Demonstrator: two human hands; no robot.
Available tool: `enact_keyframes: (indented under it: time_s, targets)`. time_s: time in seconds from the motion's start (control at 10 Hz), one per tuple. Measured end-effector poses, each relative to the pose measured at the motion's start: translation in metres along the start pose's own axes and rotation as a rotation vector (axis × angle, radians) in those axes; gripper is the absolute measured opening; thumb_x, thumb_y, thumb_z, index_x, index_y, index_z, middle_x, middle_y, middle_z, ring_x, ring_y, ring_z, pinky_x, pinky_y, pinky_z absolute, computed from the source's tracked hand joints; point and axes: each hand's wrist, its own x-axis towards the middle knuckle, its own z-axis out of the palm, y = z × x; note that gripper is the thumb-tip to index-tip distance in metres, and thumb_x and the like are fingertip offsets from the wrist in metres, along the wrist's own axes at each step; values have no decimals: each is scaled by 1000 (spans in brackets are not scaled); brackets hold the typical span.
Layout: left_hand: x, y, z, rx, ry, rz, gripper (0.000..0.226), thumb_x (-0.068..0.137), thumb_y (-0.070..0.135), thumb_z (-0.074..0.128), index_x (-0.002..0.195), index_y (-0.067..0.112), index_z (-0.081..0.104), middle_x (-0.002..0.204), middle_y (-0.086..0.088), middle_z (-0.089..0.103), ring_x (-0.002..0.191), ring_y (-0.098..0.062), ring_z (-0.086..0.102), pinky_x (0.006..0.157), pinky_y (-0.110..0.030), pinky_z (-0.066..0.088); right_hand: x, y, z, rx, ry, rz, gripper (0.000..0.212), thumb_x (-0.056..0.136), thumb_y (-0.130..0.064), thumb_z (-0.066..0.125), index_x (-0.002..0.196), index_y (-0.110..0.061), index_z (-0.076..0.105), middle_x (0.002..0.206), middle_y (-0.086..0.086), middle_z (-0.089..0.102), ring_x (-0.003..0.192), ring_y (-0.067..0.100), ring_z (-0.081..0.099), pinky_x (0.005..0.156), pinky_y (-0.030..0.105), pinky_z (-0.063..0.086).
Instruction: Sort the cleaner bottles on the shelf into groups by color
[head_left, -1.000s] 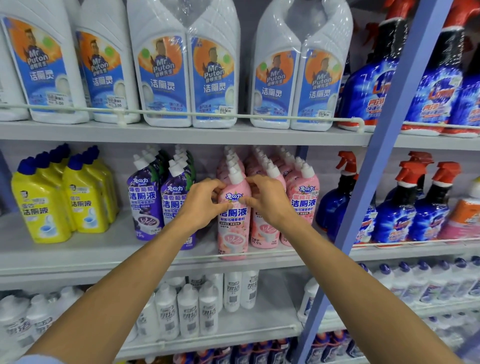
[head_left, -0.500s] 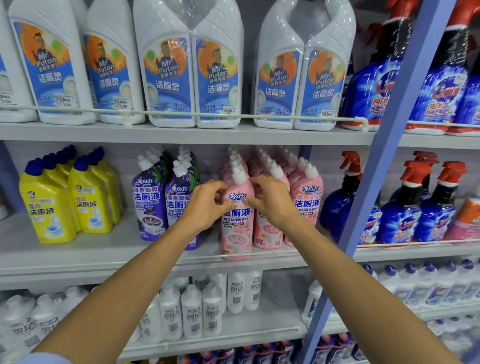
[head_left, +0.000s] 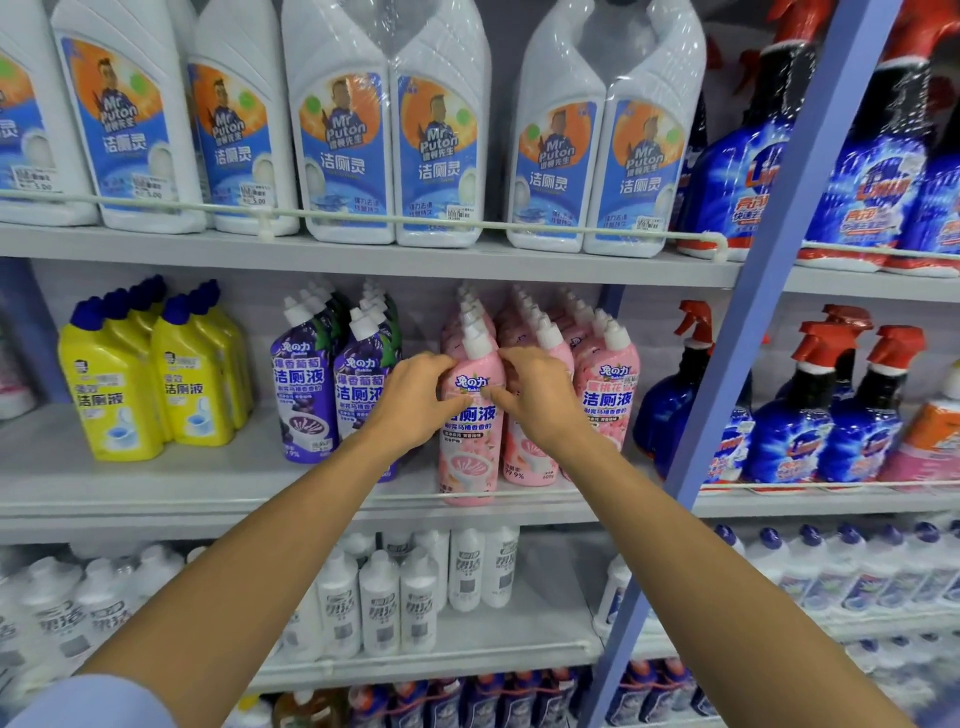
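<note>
At the centre of the frame, my left hand (head_left: 415, 400) and right hand (head_left: 540, 400) curl their fingers round the shoulders of the front pink plastic cleaner bottle with a white cap (head_left: 470, 457). It stands upright at the grey middle shelf's (head_left: 156, 493) front edge, with the purple white-capped bottles (head_left: 304, 400) just left of it.

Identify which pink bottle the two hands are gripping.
The front pink bottle of the leftmost pink row, next to the purple bottles: left hand and right hand pinch it below its white cap.

Shelf (head_left: 156, 493) bears yellow bottles (head_left: 119, 395), purple bottles (head_left: 304, 395), pink bottles (head_left: 605, 395).
</note>
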Motion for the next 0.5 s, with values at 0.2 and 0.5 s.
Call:
enact_keyframes:
  time_s: [0.2, 0.5]
  targets:
    - [-19, 15, -15, 161, -121, 29, 31, 86, 41, 72, 109, 24, 61, 96, -1, 59, 87, -21, 61, 77, -43, 54, -19, -2, -7, -71, -62, -2, 39, 93, -40, 67, 116, -9, 60, 108, 9, 63, 98, 27, 61, 80, 41, 52]
    - [-81, 49, -36, 497, -318, 58, 81, 90, 65, 55, 150, 13, 34, 129, -9, 52, 121, -30, 49, 96, -45, 48, -65, -10, -7, -154, -220, -107, 54, 96, -45, 61, 129, -3, 54, 132, 15, 54, 124, 35, 50, 100, 45, 46]
